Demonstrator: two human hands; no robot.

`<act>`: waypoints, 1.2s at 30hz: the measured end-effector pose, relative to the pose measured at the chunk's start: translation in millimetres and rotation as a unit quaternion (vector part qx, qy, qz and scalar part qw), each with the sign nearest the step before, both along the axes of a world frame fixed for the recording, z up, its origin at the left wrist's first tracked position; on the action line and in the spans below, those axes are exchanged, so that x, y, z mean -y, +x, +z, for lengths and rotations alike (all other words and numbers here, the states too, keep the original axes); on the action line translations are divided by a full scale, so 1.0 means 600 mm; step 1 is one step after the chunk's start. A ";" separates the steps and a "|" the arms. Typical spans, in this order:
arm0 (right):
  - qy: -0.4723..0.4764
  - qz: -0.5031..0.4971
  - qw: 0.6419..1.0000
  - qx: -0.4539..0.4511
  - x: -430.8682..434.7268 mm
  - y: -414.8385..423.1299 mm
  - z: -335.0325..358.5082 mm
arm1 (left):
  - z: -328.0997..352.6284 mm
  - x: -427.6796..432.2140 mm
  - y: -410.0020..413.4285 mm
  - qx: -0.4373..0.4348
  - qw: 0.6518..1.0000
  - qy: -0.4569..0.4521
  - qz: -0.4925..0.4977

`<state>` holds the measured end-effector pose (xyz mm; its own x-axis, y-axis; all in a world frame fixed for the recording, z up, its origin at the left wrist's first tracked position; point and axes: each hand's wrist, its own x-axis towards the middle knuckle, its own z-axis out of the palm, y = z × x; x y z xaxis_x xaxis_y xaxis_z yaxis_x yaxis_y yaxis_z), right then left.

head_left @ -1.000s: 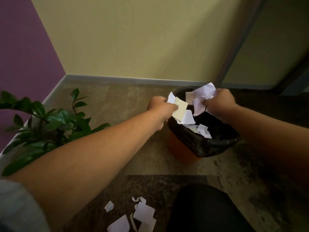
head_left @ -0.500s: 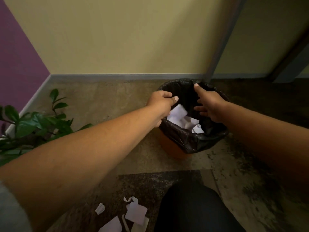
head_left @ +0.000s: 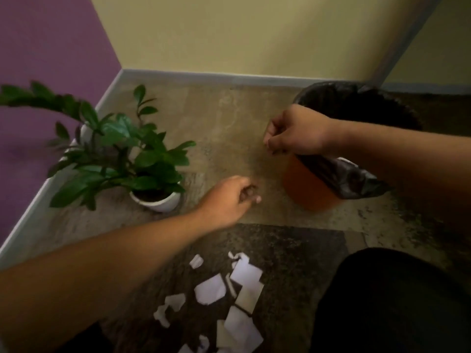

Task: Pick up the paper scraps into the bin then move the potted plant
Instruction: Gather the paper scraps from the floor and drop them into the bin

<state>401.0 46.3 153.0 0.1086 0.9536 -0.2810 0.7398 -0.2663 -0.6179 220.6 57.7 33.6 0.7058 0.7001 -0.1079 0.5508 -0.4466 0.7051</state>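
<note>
Several white paper scraps (head_left: 210,289) lie on a dark floor patch at the bottom centre. The orange bin (head_left: 308,189) with a black liner stands at the right; its inside is hidden from here. A green potted plant (head_left: 142,159) in a white pot (head_left: 160,203) sits at the left near the wall. My left hand (head_left: 229,197) hovers over the floor between pot and bin, fingers loosely curled, holding nothing. My right hand (head_left: 295,133) is in front of the bin's left rim, fingers loosely curled and empty.
A purple wall (head_left: 38,72) runs along the left and a yellow wall (head_left: 229,34) along the back, both with a grey skirting. My dark-clothed knee (head_left: 395,301) fills the lower right. Bare floor (head_left: 229,118) lies between plant and bin.
Both hands let their scraps fall into the bin and pulled back out of it, empty. The left hand dropped toward the floor. The view swung left and down, showing more scraps and the pot.
</note>
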 end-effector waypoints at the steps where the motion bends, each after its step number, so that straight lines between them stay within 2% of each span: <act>1: -0.019 0.030 0.999 0.012 -0.004 -0.029 -0.006 | -0.021 0.002 -0.018 -0.044 0.999 0.003 -0.004; 5: -0.110 0.116 0.985 0.066 -0.024 -0.124 -0.056 | -0.093 0.016 -0.074 -0.213 0.977 -0.011 0.015; 8: -0.153 0.154 0.970 0.113 -0.032 -0.172 -0.120 | -0.142 0.034 -0.131 -0.353 0.935 -0.040 0.015; 10: -0.174 0.156 0.961 0.151 -0.024 -0.191 -0.163 | -0.166 0.046 -0.166 -0.412 0.909 -0.034 -0.043; 12: -0.187 0.167 0.950 0.184 -0.008 -0.215 -0.215 | -0.192 0.056 -0.202 -0.437 0.891 -0.019 -0.119; 15: -0.191 0.134 0.956 0.180 0.033 -0.243 -0.290 | -0.216 0.062 -0.223 -0.480 0.842 0.024 -0.246; 22: -0.215 -0.025 0.971 0.096 0.151 -0.257 -0.421 | -0.241 0.052 -0.235 -0.425 0.756 0.228 -0.441; 26: -0.224 -0.057 0.967 0.110 0.198 -0.264 -0.462 | -0.252 0.052 -0.236 -0.398 0.700 0.242 -0.542; 29: -0.187 -0.050 0.975 0.110 0.219 -0.270 -0.476 | -0.263 0.065 -0.231 -0.405 0.634 0.266 -0.602; 33: -0.150 -0.019 0.979 0.138 0.247 -0.275 -0.475 | -0.252 0.070 -0.223 -0.404 0.635 0.224 -0.619; 34: -0.130 0.004 0.978 0.163 0.257 -0.275 -0.467 | -0.252 0.067 -0.220 -0.412 0.646 0.197 -0.612; 36: -0.070 0.121 0.959 0.246 0.284 -0.274 -0.453 | -0.242 0.067 -0.212 -0.457 0.688 0.148 -0.544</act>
